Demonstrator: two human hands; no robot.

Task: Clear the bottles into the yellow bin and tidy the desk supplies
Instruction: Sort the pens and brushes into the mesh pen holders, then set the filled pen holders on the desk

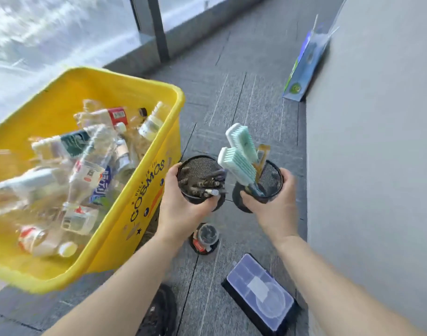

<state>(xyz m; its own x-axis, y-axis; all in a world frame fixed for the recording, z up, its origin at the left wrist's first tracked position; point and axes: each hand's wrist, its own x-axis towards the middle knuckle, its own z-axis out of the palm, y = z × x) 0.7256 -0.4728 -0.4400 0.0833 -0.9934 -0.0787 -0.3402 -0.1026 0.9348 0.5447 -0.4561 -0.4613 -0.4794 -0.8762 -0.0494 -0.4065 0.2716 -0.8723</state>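
Note:
A yellow bin (156,151) stands on the floor at the left, holding several plastic bottles (86,170). My left hand (181,204) grips a black mesh pen cup (198,170) filled with dark pens. My right hand (275,202) grips a second black mesh cup (272,180) with two mint-green brushes (239,151) sticking up out of it. Both cups are held side by side above the grey carpet, just right of the bin.
A third black cup (205,238) with small items stands on the carpet below my hands. A clear-lidded black box (261,294) lies near the bottom. A blue packet (304,64) leans on the grey wall (377,141) at the right. My shoe (161,311) shows below.

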